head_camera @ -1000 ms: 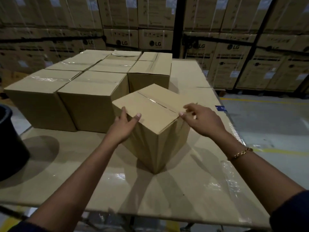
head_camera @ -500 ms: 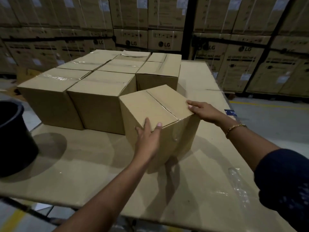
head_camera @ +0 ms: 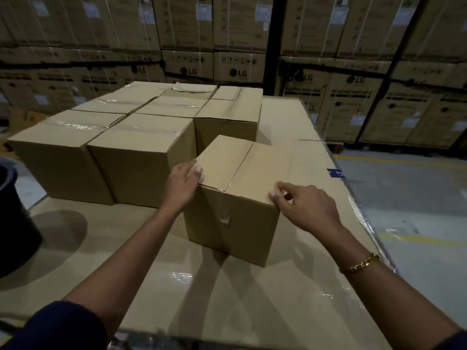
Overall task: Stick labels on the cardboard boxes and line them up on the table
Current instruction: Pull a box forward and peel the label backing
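Since half a second ago the cardboard box [head_camera: 240, 198] has been turned on the desk [head_camera: 227, 299]: a corner pointed at the person then, and now a broad side faces them, only slightly skewed, with the near right bottom corner closest. The left hand [head_camera: 183, 188] has left that near side and moved up to the top left edge. The right hand [head_camera: 308, 208] has come from the far right edge to the near right top corner.

From the head view, the box stands upright on the desk, right of the middle. Its top seam runs away from the person and leans a little to the right. Whether that is the longer way of the box I cannot tell. A strip of clear tape [head_camera: 225, 221] runs down the near side.

The left hand holds the box with its thumb hooked over the top and its palm against the left side; its fingers are hidden. The right hand is narrow, with bent fingertips and thumb nipping the corner. A gold bracelet [head_camera: 361, 263] sits on that wrist.

A tight block of shut boxes [head_camera: 141, 147] stands just left of and behind the held one, which nearly touches the nearest of them. A dark tub [head_camera: 15, 223] stands at the left edge. Stacked printed cartons [head_camera: 240, 66] fill the background, and a yellow line crosses the floor [head_camera: 404, 198] on the right.
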`<state>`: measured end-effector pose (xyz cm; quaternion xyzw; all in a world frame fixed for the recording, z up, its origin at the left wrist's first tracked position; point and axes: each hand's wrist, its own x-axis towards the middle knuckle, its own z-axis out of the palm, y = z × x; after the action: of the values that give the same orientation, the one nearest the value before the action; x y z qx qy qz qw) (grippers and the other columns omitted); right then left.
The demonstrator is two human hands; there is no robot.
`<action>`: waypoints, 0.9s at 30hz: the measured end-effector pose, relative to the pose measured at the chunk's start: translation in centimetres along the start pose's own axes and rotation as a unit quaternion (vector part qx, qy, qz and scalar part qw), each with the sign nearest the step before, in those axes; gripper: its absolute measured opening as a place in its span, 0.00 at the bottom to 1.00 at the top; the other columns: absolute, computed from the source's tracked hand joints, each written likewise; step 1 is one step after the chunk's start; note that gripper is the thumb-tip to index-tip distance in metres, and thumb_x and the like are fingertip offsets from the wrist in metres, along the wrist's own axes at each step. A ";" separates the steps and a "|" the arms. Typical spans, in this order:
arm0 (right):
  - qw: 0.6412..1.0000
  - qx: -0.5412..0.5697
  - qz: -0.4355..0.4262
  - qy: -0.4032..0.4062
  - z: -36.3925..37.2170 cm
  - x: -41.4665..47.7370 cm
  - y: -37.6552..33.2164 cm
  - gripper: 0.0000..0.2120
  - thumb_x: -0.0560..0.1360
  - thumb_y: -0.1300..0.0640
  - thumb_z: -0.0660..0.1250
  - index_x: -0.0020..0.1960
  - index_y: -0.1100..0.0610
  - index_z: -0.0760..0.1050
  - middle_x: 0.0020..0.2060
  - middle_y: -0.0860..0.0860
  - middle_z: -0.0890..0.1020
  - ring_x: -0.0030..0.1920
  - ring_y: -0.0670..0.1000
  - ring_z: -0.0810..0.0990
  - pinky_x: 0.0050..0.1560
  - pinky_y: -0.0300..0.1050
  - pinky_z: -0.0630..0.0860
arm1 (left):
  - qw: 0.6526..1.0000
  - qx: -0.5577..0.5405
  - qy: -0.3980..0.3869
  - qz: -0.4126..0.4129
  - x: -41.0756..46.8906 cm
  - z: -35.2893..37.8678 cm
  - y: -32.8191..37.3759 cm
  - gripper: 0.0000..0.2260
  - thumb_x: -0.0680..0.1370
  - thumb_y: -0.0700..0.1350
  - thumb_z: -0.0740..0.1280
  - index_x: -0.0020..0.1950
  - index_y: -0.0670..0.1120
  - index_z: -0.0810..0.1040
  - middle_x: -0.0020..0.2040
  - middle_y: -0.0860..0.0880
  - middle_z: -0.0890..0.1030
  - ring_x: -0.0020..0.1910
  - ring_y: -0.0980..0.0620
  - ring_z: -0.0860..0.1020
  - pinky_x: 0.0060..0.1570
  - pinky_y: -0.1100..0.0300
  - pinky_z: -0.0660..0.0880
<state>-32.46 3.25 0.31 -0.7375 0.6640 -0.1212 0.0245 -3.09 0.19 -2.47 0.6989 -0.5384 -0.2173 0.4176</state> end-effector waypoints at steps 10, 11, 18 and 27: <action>0.963 0.263 0.025 -0.055 -0.2 15.2 3.8 0.29 0.80 0.40 0.65 0.77 0.51 0.66 0.75 0.57 0.68 0.73 0.58 0.69 0.72 0.55 0.68 | 0.966 -0.213 -0.143 -0.034 -17.7 5.7 8.0 0.28 0.78 0.64 0.66 0.75 0.71 0.58 0.72 0.65 0.52 0.74 0.53 0.62 0.67 0.52 0.69; 0.963 0.256 0.022 -0.081 -0.1 16.2 3.6 0.30 0.81 0.41 0.64 0.79 0.52 0.65 0.77 0.58 0.65 0.76 0.59 0.66 0.74 0.54 0.65 | 0.965 -0.193 -0.170 -0.041 -17.9 6.2 8.3 0.31 0.78 0.64 0.65 0.76 0.72 0.52 0.77 0.63 0.47 0.77 0.51 0.59 0.70 0.50 0.66; 0.958 0.256 0.008 -0.132 1.4 17.4 3.7 0.25 0.83 0.42 0.60 0.77 0.48 0.68 0.72 0.54 0.74 0.62 0.55 0.74 0.50 0.49 0.77 | 0.966 -0.123 -0.214 -0.081 -16.2 7.3 8.3 0.35 0.79 0.67 0.60 0.77 0.73 0.39 0.79 0.51 0.28 0.82 0.44 0.49 0.75 0.45 0.57; 0.975 0.218 0.042 -0.030 1.7 8.7 6.0 0.31 0.78 0.32 0.60 0.77 0.42 0.67 0.73 0.54 0.75 0.66 0.60 0.77 0.60 0.64 0.79 | 0.997 -0.017 -0.058 -0.039 -8.5 4.6 3.5 0.22 0.80 0.66 0.59 0.74 0.68 0.64 0.80 0.50 0.60 0.72 0.42 0.71 0.67 0.41 0.71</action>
<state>-37.16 -6.22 -1.26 -0.6892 0.6507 -0.2397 0.2101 -11.30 6.27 -3.39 0.6983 -0.5307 -0.2823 0.3886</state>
